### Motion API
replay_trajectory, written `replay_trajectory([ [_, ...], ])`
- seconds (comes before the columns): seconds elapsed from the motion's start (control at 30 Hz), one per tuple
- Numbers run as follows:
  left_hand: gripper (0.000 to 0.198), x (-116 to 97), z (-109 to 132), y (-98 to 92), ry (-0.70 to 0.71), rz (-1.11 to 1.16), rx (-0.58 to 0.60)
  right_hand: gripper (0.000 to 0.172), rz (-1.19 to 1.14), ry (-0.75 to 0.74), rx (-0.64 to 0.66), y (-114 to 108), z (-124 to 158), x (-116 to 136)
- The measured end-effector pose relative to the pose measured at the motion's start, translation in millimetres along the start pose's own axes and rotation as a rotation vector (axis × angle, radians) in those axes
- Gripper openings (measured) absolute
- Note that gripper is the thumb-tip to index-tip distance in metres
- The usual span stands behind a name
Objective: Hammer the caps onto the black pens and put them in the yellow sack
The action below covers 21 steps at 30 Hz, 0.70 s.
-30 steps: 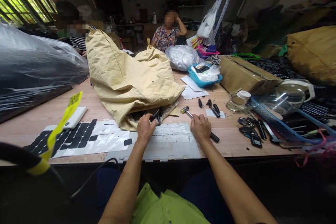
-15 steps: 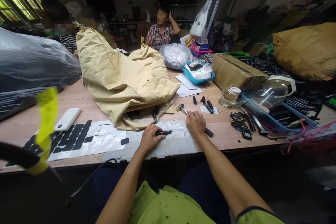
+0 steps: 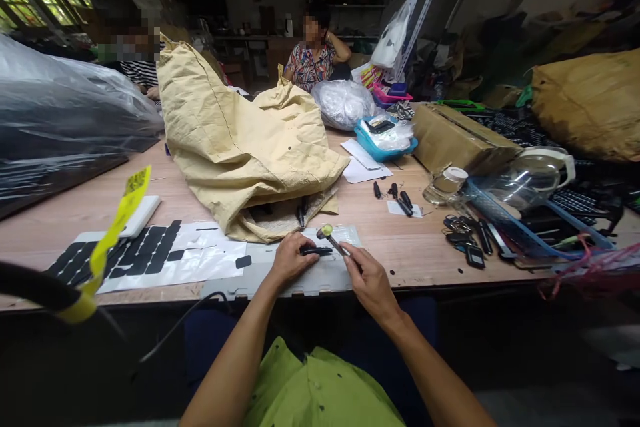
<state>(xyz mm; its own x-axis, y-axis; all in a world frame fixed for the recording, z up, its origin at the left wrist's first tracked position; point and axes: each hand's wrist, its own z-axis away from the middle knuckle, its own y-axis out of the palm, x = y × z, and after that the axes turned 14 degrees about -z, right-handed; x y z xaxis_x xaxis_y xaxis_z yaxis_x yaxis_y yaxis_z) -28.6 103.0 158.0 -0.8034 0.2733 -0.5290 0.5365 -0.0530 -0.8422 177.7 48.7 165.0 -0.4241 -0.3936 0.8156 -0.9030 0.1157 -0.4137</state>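
My left hand (image 3: 290,257) is closed on a slim black pen-like piece (image 3: 318,251), keeping it down over a grey board (image 3: 315,281) at the table's front edge. What the piece is exactly, I cannot make out. My right hand (image 3: 369,279) is wrapped round a small hammer (image 3: 336,244); its head, with a yellowish face, hangs over the board just above the black piece. The fingers hide most of the hammer's handle. Left of the board lies a white sheet (image 3: 215,260) with rows of black patches (image 3: 160,248).
A big beige cloth sack (image 3: 250,147) slumps behind my hands. Black pieces (image 3: 406,201), a glass jar (image 3: 445,187), a blue basket (image 3: 537,230) and a carton (image 3: 457,137) stand to the right. A yellow tag (image 3: 117,227) hangs at left. Two people sit across the table.
My right hand has picked the hammer up off the table and brought it left to the black piece. The left hand stays on the piece. The view has shifted slightly.
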Motion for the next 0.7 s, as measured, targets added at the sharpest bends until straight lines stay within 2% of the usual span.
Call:
replay_trajectory([
  [0.17,0.009,-1.9,-1.6,2.0,-0.013,-0.014,0.009,0.039,0.015,-0.065,0.064,7.2,10.4,8.0],
  [0.37,0.004,-4.8,-2.0,1.7,-0.030,0.004,0.014,0.041,0.244,-0.055,0.118,7.1,16.5,10.9],
  [0.53,0.014,-3.3,-1.3,2.8,-0.037,0.029,0.009,0.042,0.222,-0.060,0.048,0.3,17.5,12.3],
  [0.7,0.014,-3.1,-1.4,4.9,-0.043,0.030,-0.003,0.039,0.171,-0.031,0.075,-4.7,20.2,4.7],
])
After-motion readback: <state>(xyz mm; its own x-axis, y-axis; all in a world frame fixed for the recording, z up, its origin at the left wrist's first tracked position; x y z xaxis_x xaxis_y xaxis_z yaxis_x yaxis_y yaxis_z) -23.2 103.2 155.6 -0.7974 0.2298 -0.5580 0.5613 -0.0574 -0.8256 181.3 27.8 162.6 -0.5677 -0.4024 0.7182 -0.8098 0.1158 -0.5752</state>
